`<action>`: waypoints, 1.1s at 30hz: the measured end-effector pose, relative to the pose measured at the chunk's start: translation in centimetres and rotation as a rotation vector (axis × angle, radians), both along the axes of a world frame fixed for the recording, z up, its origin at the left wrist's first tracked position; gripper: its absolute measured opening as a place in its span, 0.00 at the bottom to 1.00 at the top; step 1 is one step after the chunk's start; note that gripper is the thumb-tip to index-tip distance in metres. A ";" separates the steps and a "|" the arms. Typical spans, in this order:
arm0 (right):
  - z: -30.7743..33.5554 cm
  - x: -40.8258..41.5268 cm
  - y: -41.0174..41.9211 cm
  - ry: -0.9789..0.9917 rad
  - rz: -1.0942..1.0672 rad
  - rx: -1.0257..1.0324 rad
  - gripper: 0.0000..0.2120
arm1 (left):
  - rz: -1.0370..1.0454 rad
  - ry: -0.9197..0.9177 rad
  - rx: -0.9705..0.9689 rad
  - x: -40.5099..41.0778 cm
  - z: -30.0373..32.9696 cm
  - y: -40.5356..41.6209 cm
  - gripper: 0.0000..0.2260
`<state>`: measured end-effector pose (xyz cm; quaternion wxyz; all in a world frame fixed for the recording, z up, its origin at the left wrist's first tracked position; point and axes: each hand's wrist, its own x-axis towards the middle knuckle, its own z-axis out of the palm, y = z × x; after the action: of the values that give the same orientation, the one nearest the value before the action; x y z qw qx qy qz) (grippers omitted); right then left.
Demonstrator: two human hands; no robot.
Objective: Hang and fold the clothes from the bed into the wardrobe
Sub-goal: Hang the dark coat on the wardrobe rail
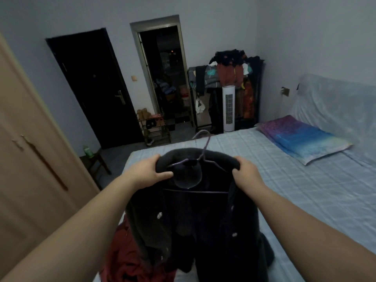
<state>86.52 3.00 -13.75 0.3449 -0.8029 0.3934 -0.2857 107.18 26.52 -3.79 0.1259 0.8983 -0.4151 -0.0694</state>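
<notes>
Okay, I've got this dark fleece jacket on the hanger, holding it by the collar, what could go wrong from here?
1. Both the left hand and right hand grip the dark fleece jacket at its collar, none holding the thin purple wire hanger; it may slip out.
2. The unbuttoned front could slide off one shoulder.
3. The hem hangs near the red garment on the pale blue checked bed and might drag it.

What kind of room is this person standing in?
Most likely a bedroom in a home. There is a bed with a pillow on it, a wooden wardrobe at the left, and a rack piled with clothes by the far wall.
</notes>
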 end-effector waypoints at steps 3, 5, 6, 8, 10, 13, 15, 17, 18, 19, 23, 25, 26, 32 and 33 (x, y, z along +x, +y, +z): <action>0.4 0.4 -0.3 -0.111 -0.044 0.065 0.15 | -0.104 0.281 0.092 -0.5 0.3 0.3 0.26; 0.5 0.4 -0.5 -0.173 -0.047 0.102 0.13 | -0.154 0.215 0.135 -0.5 -0.1 -0.2 0.27; 0.6 0.4 -0.6 -0.195 -0.033 0.114 0.13 | -0.161 0.160 0.115 -0.3 -0.6 -0.6 0.27; 1.3 0.2 -0.8 -0.239 -0.007 0.105 0.15 | -0.132 0.103 0.010 0.1 -1.5 -1.0 0.25; 2.3 -0.6 -1.3 -0.273 -0.028 0.032 0.20 | -0.076 0.088 -0.112 0.5 -2.1 -1.1 0.24; 4.0 -2.1 -2.3 -0.224 -0.065 -0.146 0.25 | 0.008 0.015 -0.276 0.6 -2.2 -1.1 0.22; 4.0 -2.4 -1.4 -0.164 -0.082 -0.238 0.28 | 0.042 -0.024 -0.357 0.5 -2.0 -1.6 0.21; 1.9 -1.6 0.9 -0.092 -0.097 -0.330 0.33 | 0.050 -0.005 -0.406 0.3 -1.5 -2.3 0.20; 0.0 -1.0 2.2 -0.022 -0.061 -0.338 0.36 | 0.045 0.005 -0.420 0.3 -1.2 -2.6 0.19; -1.9 -0.4 3.2 0.065 0.020 -0.291 0.39 | 0.038 0.004 -0.421 0.2 -1.0 -2.8 0.19; -5.5 0.0 3.8 0.186 0.430 0.039 0.28 | 0.030 0.013 -0.416 0.4 -0.7 -2.4 0.19; -3.8 -0.3 2.1 -0.045 0.194 0.011 0.19 | 0.033 0.041 -0.440 1.0 -1.0 -1.6 0.18; -2.6 -0.4 1.1 -0.159 0.077 -0.025 0.16 | 0.028 0.054 -0.453 1.3 -1.3 -1.1 0.17; 1.5 1.7 -2.1 0.131 0.399 -0.198 0.36 | -0.017 0.090 -0.483 2.8 -1.7 1.9 0.13; 1.7 2.3 -1.8 0.191 0.470 -0.166 0.35 | -0.011 0.103 -0.472 3.1 -1.6 2.3 0.13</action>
<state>88.83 1.19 -12.05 0.2960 -0.9211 0.2021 -0.1521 110.29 28.84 -5.44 0.3529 0.8370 -0.4179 -0.0166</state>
